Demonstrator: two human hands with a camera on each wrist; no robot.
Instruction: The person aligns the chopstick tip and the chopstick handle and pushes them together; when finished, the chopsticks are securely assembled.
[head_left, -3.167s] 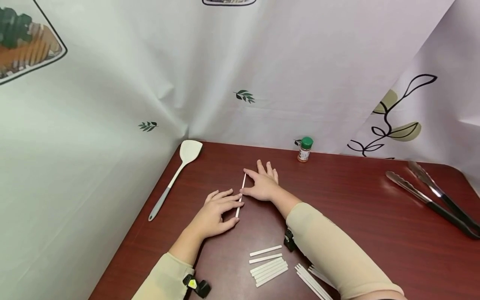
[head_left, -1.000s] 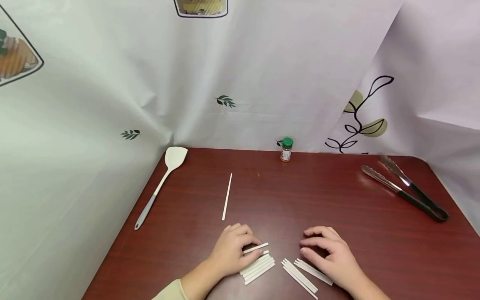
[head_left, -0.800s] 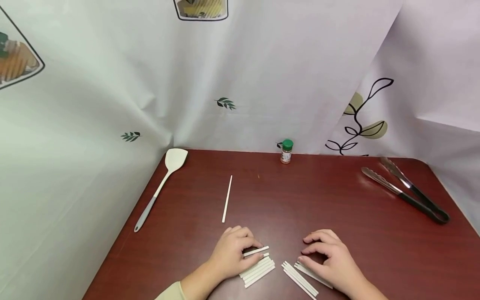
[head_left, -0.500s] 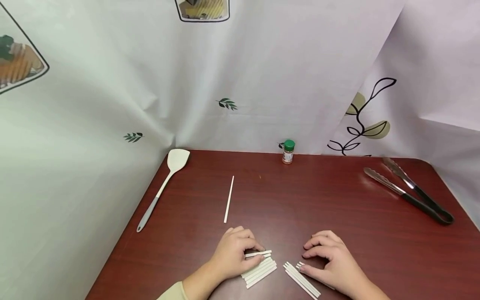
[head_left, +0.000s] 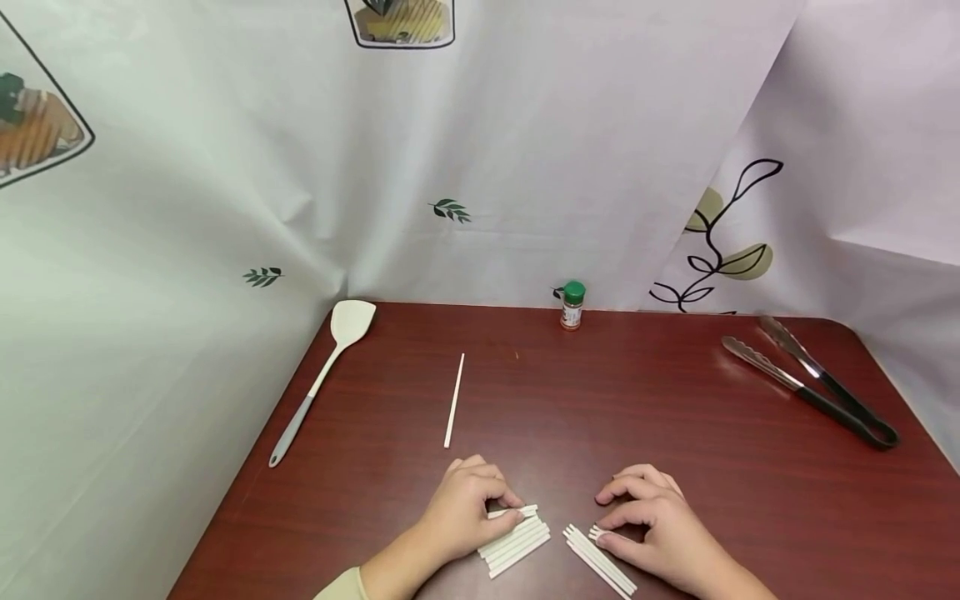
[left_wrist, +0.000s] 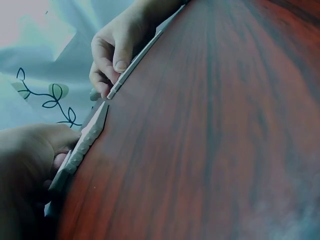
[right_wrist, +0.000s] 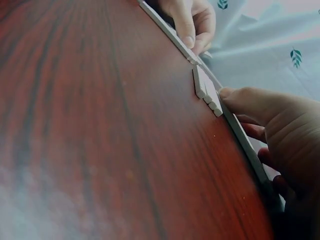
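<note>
My left hand [head_left: 467, 515] curls its thumb and fingers around the upper white sticks of a slanted row [head_left: 517, 546]. In the left wrist view the same row of white sticks [left_wrist: 82, 147] lies side by side against the thumb. My right hand [head_left: 654, 527] has its thumb and fingertips at the ends of a small bundle of white sticks [head_left: 595, 532], mostly covered by the hand. Just left of that bundle lies another group of white sticks [head_left: 600, 562]. In the right wrist view, stick ends [right_wrist: 207, 92] show beside the right thumb [right_wrist: 240, 97].
One thin white line of stick [head_left: 454, 402] lies farther up the dark red table [head_left: 600, 400]. A white spatula [head_left: 322, 379] rests along the left edge. Near the back stands a green-capped spice jar [head_left: 572, 306]; metal tongs [head_left: 813, 383] lie at the right.
Both hands have come back from the long white line to the short sticks. The left hand has drawn the upper sticks down against the row; the right fingers have closed over the right bundle.
</note>
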